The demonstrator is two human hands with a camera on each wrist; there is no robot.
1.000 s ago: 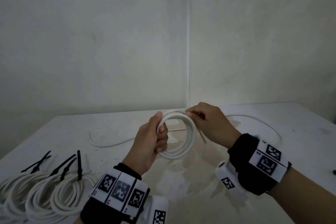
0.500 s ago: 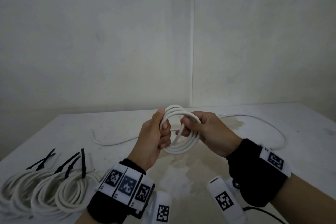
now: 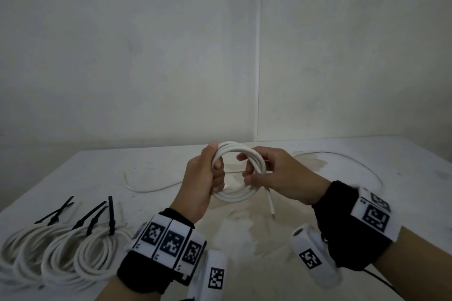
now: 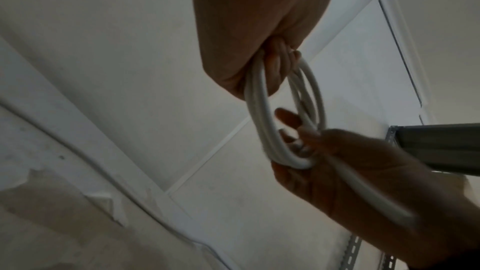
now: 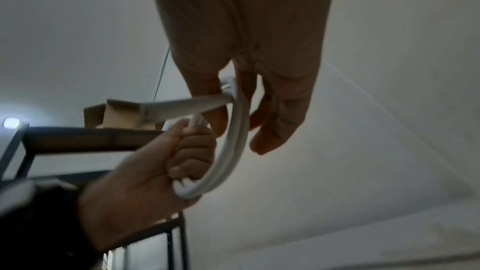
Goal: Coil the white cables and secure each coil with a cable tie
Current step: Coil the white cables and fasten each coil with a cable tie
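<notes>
Tied coils (image 3: 61, 254): nearest, at the tabletop's (image 3: 318, 227) left edge, each bound with a black cable tie (image 3: 111, 215).
Left hand (image 3: 203, 181): grip wrapped around the left side of the white coil (image 3: 241, 171), raised above the tabletop.
Right hand (image 3: 281, 176): fingers hooked through the coil's right side, its free end (image 3: 270, 205) hanging below.
Loose cable (image 3: 151, 187): lying farther back.

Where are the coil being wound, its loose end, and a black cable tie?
coil (image 3: 234, 197), head view, lower arc.
loose end (image 3: 271, 205), head view, hanging tail.
black cable tie (image 3: 111, 212), head view, upright strap.
</notes>
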